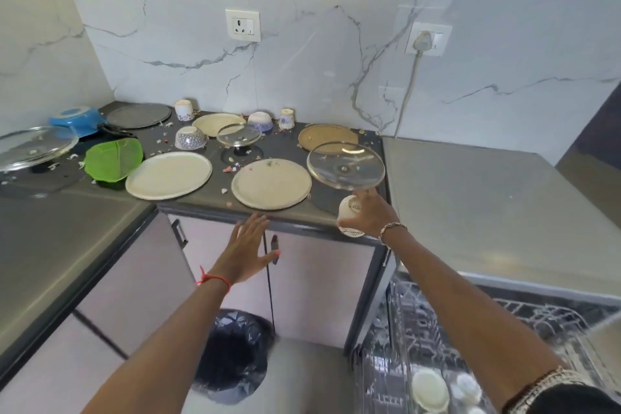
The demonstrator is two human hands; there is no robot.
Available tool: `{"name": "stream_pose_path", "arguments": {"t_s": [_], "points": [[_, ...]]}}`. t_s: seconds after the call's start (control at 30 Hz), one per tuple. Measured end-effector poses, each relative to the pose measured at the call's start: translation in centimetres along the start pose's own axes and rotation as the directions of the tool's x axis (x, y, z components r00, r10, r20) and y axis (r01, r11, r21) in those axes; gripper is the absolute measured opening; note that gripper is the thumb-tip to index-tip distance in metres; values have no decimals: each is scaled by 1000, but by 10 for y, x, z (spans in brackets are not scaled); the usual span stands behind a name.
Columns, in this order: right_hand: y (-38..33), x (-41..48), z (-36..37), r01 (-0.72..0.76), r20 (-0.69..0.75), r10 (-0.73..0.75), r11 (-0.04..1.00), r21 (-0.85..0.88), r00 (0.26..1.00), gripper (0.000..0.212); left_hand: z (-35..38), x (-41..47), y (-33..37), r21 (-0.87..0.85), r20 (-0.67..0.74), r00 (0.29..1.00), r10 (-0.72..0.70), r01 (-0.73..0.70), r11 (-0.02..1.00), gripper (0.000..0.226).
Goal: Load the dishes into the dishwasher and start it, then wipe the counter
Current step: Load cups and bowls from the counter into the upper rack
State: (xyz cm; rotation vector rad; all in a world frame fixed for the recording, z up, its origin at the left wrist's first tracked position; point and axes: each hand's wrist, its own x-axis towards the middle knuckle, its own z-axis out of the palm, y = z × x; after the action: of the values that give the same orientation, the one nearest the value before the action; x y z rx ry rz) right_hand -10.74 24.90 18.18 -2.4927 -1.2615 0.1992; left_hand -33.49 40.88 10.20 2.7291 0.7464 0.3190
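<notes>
Head view, cup (349,216): we see it at the front edge of the surface (285,153), at 6 o'clock of the glass lid (345,165).
Cup axis: runs 12 to 6 o'clock, base at 12, mouth at 6.
Cup look: small, white, dark print on its base.
Right hand (373,216): fingers curled round the cup.
Left hand (248,245): fingers spread, holding nothing, at 9 o'clock of the cup.
Dishwasher rack (420,329): at 5 o'clock.

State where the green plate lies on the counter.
In the head view, the green plate sits on the left part of the dark counter, between a large glass lid on its left and a cream plate on its right.
</notes>
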Motion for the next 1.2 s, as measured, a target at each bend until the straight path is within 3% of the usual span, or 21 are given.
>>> {"name": "stream_pose_path", "arguments": {"t_s": [0.27,0.43,0.67,0.8,0.97,1.2], "points": [[-6,-155,26,-85,54,85,996,0,995,73,15,-145,45,41,114,993,-10,6,999,76],[2,-236,35,-98,109,102,994,-38,989,73,20,-209,72,107,166,986,7,-25,994,106],[32,-316,46,-156,133,158,987,-28,978,73,46,-265,121,110,240,970,30,-58,992,112],[59,-349,47,-170,162,166,985,12,973,73,64,-276,153,74,265,963,47,-69,995,111],[107,-382,42,-188,196,178,982,34,964,72,87,-282,210,70,277,960,37,-58,996,86],[195,-417,22,-207,248,168,968,140,954,78,135,-287,299,55,271,962,-30,16,998,84]]}}
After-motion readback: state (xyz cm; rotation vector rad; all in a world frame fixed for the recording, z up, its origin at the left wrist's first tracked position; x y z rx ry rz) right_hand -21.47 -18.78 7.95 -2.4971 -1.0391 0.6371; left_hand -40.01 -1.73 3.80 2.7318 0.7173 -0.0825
